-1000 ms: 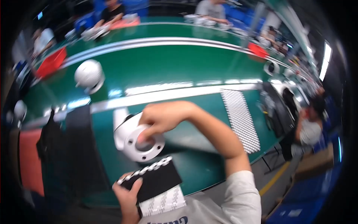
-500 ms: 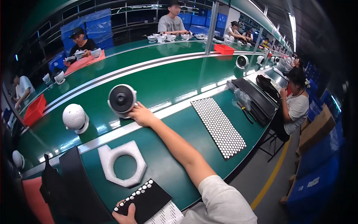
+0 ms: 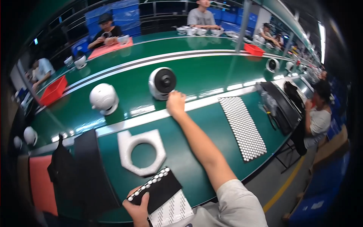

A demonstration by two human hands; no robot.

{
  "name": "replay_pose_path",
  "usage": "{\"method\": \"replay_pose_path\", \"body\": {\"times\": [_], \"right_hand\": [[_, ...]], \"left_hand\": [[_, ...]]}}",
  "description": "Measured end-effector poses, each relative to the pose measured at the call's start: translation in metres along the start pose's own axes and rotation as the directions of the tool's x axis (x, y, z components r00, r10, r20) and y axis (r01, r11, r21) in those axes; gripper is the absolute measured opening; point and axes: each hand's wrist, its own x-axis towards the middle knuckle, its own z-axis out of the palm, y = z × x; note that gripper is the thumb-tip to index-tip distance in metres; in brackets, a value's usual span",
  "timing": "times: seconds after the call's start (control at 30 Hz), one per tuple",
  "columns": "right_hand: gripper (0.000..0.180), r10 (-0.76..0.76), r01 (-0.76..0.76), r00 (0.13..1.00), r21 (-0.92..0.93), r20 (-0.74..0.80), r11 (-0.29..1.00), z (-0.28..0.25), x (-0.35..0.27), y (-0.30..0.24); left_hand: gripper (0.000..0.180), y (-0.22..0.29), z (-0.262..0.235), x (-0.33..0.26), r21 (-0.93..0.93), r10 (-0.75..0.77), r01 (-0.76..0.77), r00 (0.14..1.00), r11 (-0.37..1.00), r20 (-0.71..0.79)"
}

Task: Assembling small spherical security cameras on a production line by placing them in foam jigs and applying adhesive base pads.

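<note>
My right hand (image 3: 176,103) reaches across to a small white desk fan (image 3: 165,80) with a round black ringed front, its curled fingers against the base on the green belt. Low in front of me, my left hand (image 3: 138,209) grips a black sheet (image 3: 165,192) with one row of white round pads along its edge, thumb on top. Printed white backing paper (image 3: 174,209) shows beneath that sheet. Just beyond it lies a white foam ring (image 3: 124,151) with a large round opening. To the right, a larger black sheet (image 3: 244,128) is covered with white round pads.
Another white fan (image 3: 104,97) stands left on the belt. Black sheets (image 3: 92,170) and a red mat (image 3: 42,181) lie at left. Black trays (image 3: 281,108) and pliers lie at right. Red bins (image 3: 55,90) stand along the line; co-workers sit opposite and at right.
The view has swung left, so most things sit farther right and higher. The fan at my right hand has moved rightward, away from the other fan. My left hand still holds the black sheet.
</note>
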Motion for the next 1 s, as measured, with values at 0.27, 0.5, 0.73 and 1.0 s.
{"method": "replay_pose_path", "body": {"times": [0.27, 0.5, 0.73, 1.0], "right_hand": [[0.028, 0.134, -0.134, 0.990, 0.001, 0.032, 0.991, -0.015, -0.007, -0.010], [0.040, 0.288, -0.296, 0.950, 0.058, 0.118, 0.954, -0.025, -0.011, -0.009], [0.025, 0.547, -0.439, 0.837, 0.578, -0.015, 0.688, -0.003, 0.002, -0.021], [0.024, 0.519, -0.330, 0.853, 0.717, -0.052, 0.614, -0.008, -0.003, 0.011]], "left_hand": [[0.022, 0.006, -0.015, 0.008, 0.036, 0.084, -0.088, 0.990, 0.995, 0.113], [0.023, 0.009, -0.020, 0.008, 0.078, 0.056, -0.066, 0.990, 0.995, 0.131], [0.021, 0.016, -0.025, 0.014, 0.199, 0.143, -0.155, 0.987, 0.968, 0.075], [0.026, 0.015, -0.001, 0.003, 0.247, 0.106, -0.114, 0.993, 0.962, 0.048]]}}
